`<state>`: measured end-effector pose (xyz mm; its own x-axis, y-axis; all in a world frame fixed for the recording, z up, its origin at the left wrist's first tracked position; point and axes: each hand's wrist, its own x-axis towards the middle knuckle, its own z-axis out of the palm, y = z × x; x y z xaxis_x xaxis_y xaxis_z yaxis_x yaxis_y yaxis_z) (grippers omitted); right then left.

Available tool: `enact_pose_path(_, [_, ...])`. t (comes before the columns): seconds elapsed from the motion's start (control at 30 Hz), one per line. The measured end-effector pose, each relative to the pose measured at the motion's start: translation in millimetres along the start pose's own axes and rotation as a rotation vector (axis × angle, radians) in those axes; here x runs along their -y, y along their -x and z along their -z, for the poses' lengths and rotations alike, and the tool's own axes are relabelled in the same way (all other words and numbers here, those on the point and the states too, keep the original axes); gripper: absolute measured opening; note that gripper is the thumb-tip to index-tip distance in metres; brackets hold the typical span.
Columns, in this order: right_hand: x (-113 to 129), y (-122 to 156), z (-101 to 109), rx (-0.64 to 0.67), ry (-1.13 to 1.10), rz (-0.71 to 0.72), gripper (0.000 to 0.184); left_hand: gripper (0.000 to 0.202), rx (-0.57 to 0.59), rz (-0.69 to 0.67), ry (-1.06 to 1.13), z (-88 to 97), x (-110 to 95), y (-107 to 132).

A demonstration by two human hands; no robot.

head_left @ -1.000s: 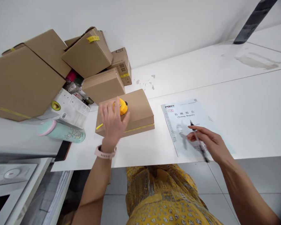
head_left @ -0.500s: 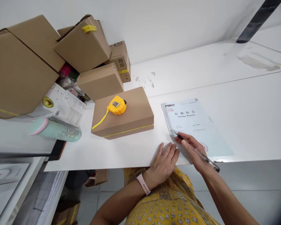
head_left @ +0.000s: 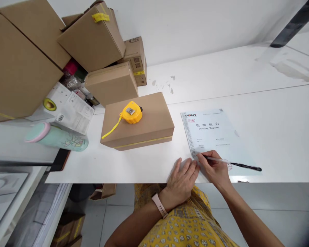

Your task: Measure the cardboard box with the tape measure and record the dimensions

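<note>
My right hand (head_left: 216, 168) pinches a black pen (head_left: 237, 165), its tip touching the lower left of a printed report sheet (head_left: 211, 132) on the white table (head_left: 260, 113). My left hand (head_left: 182, 176) lies flat with fingers stretched out on the table edge, right beside the sheet's left corner, holding nothing. A yellow tape measure (head_left: 130, 113) with a short length of tape pulled out rests on a flat cardboard box (head_left: 144, 125) to the left of the sheet.
Several cardboard boxes (head_left: 23, 58) are piled at the back left against the wall. A mint-green bottle (head_left: 58, 138) lies on its side near a white carton (head_left: 67, 109). A dark flat object (head_left: 58, 160) pokes over the table's left edge.
My left hand left the tape measure on the box and came down flat beside the sheet. My right hand brought the pen to the sheet's lower left corner.
</note>
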<state>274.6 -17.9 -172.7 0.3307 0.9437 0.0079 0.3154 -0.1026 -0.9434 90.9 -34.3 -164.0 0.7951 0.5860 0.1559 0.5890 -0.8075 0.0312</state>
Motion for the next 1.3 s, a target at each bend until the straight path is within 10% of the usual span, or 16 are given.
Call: enact_pose_path(1.3, [-10.1, 3.9, 0.1, 0.053, 0.224, 0.216, 0.032, 0.051, -0.067, 0.016, 0.048, -4.9, -0.1, 0.5])
